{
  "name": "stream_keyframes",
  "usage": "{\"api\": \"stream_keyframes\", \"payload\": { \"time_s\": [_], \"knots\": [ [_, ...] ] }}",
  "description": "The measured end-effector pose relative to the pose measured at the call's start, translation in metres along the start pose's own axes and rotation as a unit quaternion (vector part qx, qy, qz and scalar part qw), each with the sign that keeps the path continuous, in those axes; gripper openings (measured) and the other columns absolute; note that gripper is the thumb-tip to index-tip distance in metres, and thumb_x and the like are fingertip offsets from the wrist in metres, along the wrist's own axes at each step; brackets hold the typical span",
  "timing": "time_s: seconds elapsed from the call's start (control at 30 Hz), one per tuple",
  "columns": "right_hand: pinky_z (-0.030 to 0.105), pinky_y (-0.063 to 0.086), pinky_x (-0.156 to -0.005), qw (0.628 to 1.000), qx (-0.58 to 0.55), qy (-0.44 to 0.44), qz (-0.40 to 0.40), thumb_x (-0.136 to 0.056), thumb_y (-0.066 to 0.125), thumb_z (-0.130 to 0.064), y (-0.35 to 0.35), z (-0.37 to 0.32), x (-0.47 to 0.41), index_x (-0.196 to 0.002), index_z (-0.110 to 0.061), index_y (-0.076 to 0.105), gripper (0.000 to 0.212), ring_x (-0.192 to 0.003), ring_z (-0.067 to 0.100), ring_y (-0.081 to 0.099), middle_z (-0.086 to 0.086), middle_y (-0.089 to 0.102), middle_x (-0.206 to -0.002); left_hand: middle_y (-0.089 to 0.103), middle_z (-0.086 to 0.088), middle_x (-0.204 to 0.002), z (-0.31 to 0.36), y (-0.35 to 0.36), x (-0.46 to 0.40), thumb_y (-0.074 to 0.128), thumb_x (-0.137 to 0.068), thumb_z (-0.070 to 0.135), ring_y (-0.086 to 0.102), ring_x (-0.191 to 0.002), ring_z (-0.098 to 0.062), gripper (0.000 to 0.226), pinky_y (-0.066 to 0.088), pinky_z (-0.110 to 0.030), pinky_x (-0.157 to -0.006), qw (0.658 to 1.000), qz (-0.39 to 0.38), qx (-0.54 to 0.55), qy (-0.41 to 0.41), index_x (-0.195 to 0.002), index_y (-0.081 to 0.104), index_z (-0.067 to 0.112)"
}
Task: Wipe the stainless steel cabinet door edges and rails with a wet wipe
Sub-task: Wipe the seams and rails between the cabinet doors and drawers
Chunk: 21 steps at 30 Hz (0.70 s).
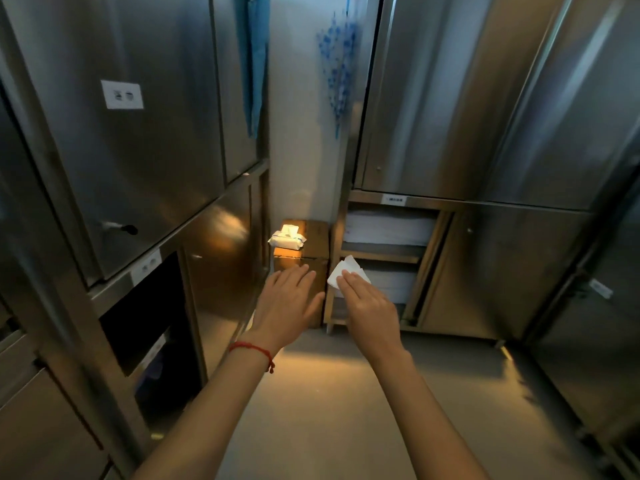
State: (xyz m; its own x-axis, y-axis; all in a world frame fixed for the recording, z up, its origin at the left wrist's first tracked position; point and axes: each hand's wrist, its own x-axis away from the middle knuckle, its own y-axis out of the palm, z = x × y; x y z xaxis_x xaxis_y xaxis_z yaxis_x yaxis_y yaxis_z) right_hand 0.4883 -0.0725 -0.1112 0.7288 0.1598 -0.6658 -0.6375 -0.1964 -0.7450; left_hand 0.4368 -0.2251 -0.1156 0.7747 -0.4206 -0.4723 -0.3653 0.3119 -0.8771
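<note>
Brushed stainless steel cabinets (pixel 131 140) with flat, dully reflective doors are seen on the left, and a second bank (pixel 485 98) on the right. In the right bank an open compartment (pixel 384 258) with wooden-looking shelves is filled with stacked white sheets. A brown cardboard box (pixel 311 258) stands on the floor in the corner, and a soft white wipe packet (pixel 286 237) with its flap raised lies on top. The left hand (pixel 289 299) is held flat with fingers straight, nothing in its grip. A thin, folded white wet wipe (pixel 341 275) is held under the fingers of the right hand (pixel 370 306), projecting beyond the fingertips.
</note>
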Motion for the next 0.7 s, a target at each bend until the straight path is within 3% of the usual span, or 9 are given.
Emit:
{"api": "stream_keyframes", "payload": {
  "time_s": [0.43, 0.57, 0.63, 0.7],
  "knots": [
    [0.039, 0.059, -0.07, 0.995, 0.08, 0.056, 0.037, -0.048, 0.084, 0.01, -0.019, 0.116, 0.024, -0.099, 0.003, 0.071, 0.053, -0.091, 0.027, 0.07, 0.016, 0.071, -0.1, 0.046, -0.007, -0.14, 0.101, 0.051, -0.071, 0.04, -0.096, 0.04, 0.037, -0.132, -0.019, 0.049, 0.022, -0.032, -0.109, 0.993, -0.008, 0.059, 0.102, -0.136, 0.045, 0.012],
    [0.039, 0.058, -0.07, 0.991, 0.093, 0.088, 0.043, -0.049, 0.084, 0.01, -0.019, 0.145, 0.024, -0.099, 0.003, 0.071, 0.052, -0.091, 0.027, 0.07, 0.016, 0.071, -0.1, 0.039, -0.004, -0.145, 0.122, 0.068, -0.099, 0.037, -0.097, 0.041, 0.031, -0.135, -0.016, 0.05, 0.017, -0.029, -0.111, 0.987, -0.016, 0.083, 0.14, -0.14, 0.038, 0.015],
    [0.039, 0.058, -0.07, 0.988, 0.104, 0.1, 0.053, -0.056, 0.076, 0.011, -0.017, 0.159, 0.022, -0.098, 0.003, 0.072, 0.043, -0.09, 0.027, 0.07, 0.016, 0.071, -0.099, 0.038, -0.004, -0.146, 0.132, 0.077, -0.114, 0.036, -0.097, 0.041, 0.03, -0.136, -0.016, 0.051, 0.017, -0.029, -0.111, 0.983, -0.018, 0.091, 0.161, -0.14, 0.037, 0.015],
    [0.038, 0.058, -0.068, 0.985, 0.119, 0.112, 0.062, -0.07, 0.052, 0.003, -0.016, 0.17, 0.021, -0.097, 0.002, 0.072, 0.033, -0.09, 0.026, 0.07, 0.015, 0.072, -0.099, 0.038, -0.006, -0.146, 0.142, 0.086, -0.129, 0.037, -0.097, 0.04, 0.03, -0.136, -0.018, 0.051, 0.018, -0.031, -0.111, 0.977, -0.024, 0.104, 0.183, -0.14, 0.038, 0.013]
  ]
}}
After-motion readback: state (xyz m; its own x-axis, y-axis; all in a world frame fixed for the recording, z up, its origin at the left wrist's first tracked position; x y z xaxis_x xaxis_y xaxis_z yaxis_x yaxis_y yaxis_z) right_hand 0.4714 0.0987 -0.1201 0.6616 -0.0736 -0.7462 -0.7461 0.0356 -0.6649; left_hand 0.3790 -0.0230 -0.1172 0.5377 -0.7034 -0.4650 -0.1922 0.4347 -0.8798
